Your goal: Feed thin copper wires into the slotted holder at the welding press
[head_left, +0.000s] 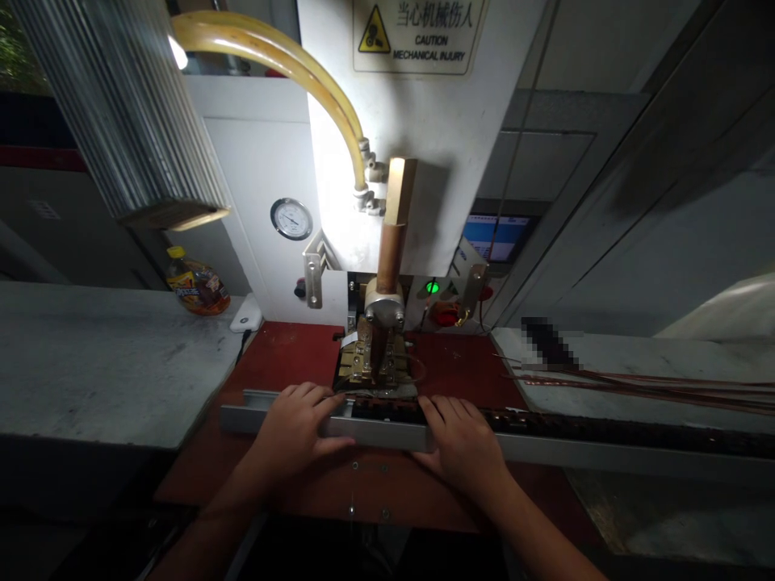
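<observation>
A long grey metal channel (pixel 387 434) lies crosswise before me on the red-brown worktable, with a dark strip (pixel 387 409) of small segments in its groove. My left hand (pixel 294 432) is closed over the channel near its left end, fingers on the far side and thumb on the near face. Farther right, my right hand (pixel 460 444) grips the same channel in a similar way, fingertips by the dark strip. Between and just beyond both hands is a brass clamp fixture (pixel 369 359), under the copper-coloured rod (pixel 392 250) of the machine head. The undersides of my fingers are hidden.
Thin copper rods (pixel 642 386) lie on the right-hand surface, behind the channel. A drink bottle (pixel 197 282) and a small white device (pixel 245 315) stand on the left table. A ribbed metal column (pixel 133 113) hangs at upper left, near yellow hoses (pixel 291 48).
</observation>
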`<state>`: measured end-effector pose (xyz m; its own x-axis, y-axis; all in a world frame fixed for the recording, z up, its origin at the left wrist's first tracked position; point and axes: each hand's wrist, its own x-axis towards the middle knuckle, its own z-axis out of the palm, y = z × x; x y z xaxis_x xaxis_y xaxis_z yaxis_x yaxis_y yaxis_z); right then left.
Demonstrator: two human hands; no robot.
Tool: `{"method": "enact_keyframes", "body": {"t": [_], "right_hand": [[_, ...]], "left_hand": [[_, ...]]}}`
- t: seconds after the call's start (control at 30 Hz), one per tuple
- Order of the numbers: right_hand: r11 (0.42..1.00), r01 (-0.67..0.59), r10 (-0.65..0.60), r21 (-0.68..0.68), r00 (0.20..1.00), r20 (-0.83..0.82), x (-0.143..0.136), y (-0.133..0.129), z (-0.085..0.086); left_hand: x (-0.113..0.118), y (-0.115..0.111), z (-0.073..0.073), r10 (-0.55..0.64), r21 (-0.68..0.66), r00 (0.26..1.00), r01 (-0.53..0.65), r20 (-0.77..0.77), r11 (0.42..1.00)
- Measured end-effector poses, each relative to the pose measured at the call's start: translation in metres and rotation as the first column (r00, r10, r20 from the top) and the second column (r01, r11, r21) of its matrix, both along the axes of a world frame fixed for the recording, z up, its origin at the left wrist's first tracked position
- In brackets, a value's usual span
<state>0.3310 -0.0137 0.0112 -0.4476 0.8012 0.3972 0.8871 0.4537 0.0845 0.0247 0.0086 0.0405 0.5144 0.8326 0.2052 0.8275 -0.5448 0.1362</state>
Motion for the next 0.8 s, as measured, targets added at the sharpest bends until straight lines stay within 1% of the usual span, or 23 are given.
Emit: {"method": "enact_keyframes", "body": {"t": [0.1, 0.27, 0.33, 0.5, 0.63, 0.8], "right_hand": [[1.000, 0.006, -0.007, -0.023, 1.000, -0.004, 0.000, 0.002, 0.002], [0.998, 0.017, -0.017, -0.058, 1.000, -0.003, -0.001, 0.003, 0.005], [0.998, 0.018, -0.018, -0.065, 1.000, -0.004, -0.002, 0.003, 0.006], [0.997, 0.043, -0.043, -0.067, 0.999, 0.004, -0.004, 0.001, 0.007], [0.996, 0.054, -0.051, -0.065, 0.998, 0.035, -0.004, 0.003, 0.008], [0.994, 0.055, -0.050, -0.091, 0.998, 0.047, -0.003, 0.007, 0.010]], "left_hand": [[0.002, -0.008, -0.004, 0.015, 0.045, 1.000, -0.016, 0.025, 0.999], [0.005, -0.013, -0.011, 0.123, 0.073, 0.991, -0.119, -0.050, 0.990], [0.006, -0.011, -0.014, 0.144, 0.081, 0.988, -0.140, -0.050, 0.987], [0.005, -0.007, -0.017, 0.119, 0.060, 0.993, -0.117, -0.022, 0.991], [0.002, -0.004, -0.017, 0.091, 0.048, 0.995, -0.089, -0.041, 0.995], [0.002, 0.000, -0.016, 0.086, 0.052, 0.994, -0.082, -0.071, 0.995]]}}
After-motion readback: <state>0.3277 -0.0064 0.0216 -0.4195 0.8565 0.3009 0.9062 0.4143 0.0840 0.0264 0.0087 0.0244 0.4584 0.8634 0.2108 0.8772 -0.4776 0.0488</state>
